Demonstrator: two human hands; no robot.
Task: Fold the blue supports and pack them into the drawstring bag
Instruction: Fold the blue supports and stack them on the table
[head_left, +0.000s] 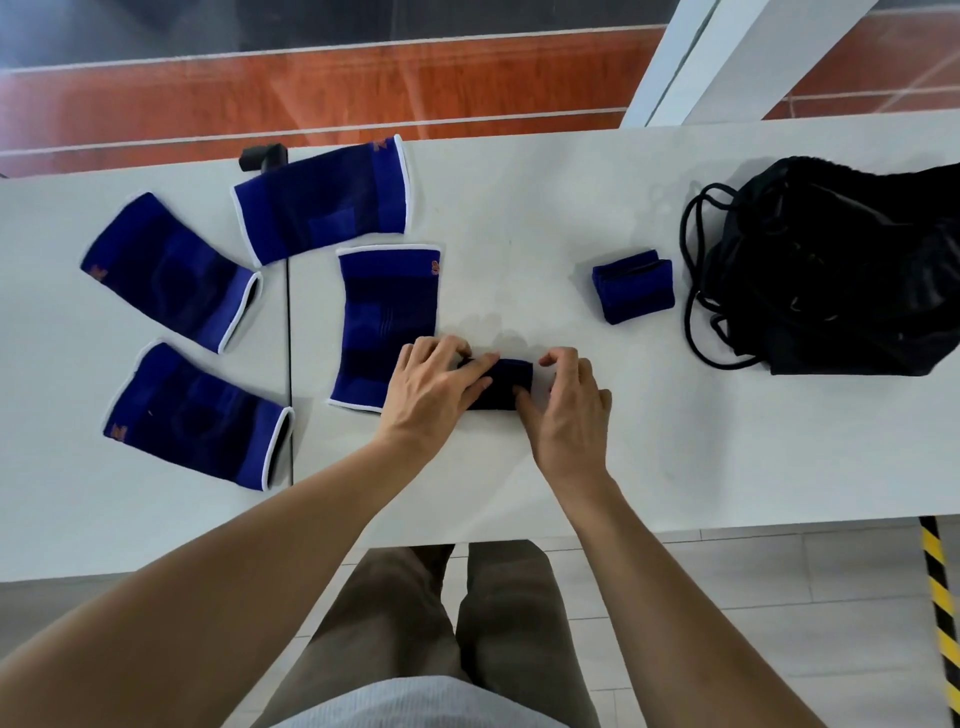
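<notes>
Both hands press on a small folded blue support (506, 382) near the table's middle front. My left hand (434, 387) grips its left end and my right hand (563, 405) pinches its right end. Another folded support (634, 286) lies to the right, beside the black drawstring bag (841, 270). Several flat, unfolded blue supports with white edging lie to the left: one (387, 325) touching my left hand, one (322, 200) at the back, one (166, 270) at far left, one (195, 415) at front left.
The white table (675, 441) has a seam running front to back at the left. The bag's black cords (698, 291) loop out toward the folded support. A small black object (262, 156) sits at the table's back edge. A yellow-black striped post (940, 597) stands at front right.
</notes>
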